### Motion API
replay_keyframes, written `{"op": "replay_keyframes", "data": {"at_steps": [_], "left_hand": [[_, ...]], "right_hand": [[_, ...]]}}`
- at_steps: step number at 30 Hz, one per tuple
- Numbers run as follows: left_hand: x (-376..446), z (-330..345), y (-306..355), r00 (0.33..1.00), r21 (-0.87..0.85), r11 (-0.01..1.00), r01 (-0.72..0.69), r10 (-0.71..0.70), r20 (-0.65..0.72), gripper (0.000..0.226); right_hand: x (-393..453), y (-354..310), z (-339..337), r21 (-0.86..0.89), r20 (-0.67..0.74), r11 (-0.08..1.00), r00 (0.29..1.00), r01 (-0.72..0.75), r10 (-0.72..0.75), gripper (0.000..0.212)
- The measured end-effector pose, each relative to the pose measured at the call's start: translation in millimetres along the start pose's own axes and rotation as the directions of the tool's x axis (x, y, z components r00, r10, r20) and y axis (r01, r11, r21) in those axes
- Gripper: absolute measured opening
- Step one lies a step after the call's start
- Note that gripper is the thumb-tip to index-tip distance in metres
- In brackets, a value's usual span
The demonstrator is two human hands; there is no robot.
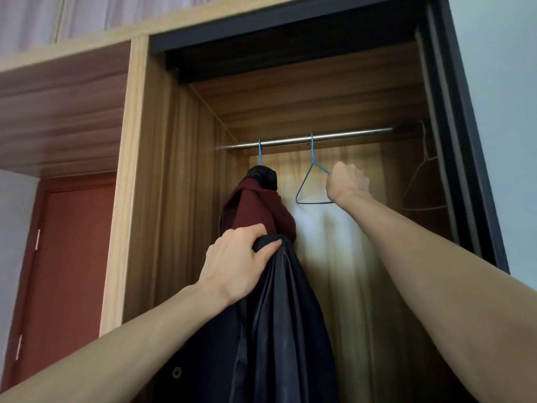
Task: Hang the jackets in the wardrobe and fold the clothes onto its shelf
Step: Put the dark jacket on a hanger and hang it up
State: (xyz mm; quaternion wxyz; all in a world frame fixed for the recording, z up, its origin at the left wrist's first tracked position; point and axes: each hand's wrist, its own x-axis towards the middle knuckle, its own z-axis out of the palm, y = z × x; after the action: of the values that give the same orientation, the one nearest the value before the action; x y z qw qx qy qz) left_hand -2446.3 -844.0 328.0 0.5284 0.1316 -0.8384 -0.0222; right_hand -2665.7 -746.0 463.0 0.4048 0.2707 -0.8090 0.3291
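Wood-grain wardrobe (139, 175) open, both arms up at the metal rail (308, 138).

Brown laminate lines the inside, a dark frame runs round the opening, a reddish door (66, 257) stands off to the left and a pale wall (505, 112) to the right. No label or writing can be read anywhere. Left hand (235, 266) is bunched tight on the top of a black jacket (279, 324), glossy lining showing, a round button low on its front, the cloth hanging straight down just inside the opening. Right hand (347, 181) is fisted round the right corner of an empty blue wire hanger (311, 184) hooked on the rail. At the rail's left end a maroon hooded jacket (255, 210) hangs on another blue hanger, something black at its neck. Far right, a pale wire hanger (424, 184) hangs bare in the shadow.
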Motion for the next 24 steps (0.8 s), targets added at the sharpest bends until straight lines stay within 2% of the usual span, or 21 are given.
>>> {"op": "replay_keyframes", "data": {"at_steps": [6,12,17,24], "left_hand": [[-2,1,-7,0.999,-0.040,0.999,0.035,-0.036,-0.009,0.038],[-7,-1,-6,0.998,-0.050,0.997,0.062,-0.063,-0.013,0.035],[-14,-3,-1,0.997,-0.039,0.996,0.080,-0.080,-0.001,0.037],[-28,-6,-2,0.991,-0.006,0.991,0.131,-0.131,-0.011,0.037]], "right_hand": [[1,2,15,0.141,-0.072,0.990,0.997,-0.019,0.030,0.017],[-1,7,24,0.253,-0.064,0.967,0.997,-0.036,0.054,0.023],[3,11,36,0.411,-0.056,0.906,0.989,-0.100,0.134,0.032],[-21,19,44,0.584,-0.147,0.812,0.981,-0.016,0.125,0.032]]}}
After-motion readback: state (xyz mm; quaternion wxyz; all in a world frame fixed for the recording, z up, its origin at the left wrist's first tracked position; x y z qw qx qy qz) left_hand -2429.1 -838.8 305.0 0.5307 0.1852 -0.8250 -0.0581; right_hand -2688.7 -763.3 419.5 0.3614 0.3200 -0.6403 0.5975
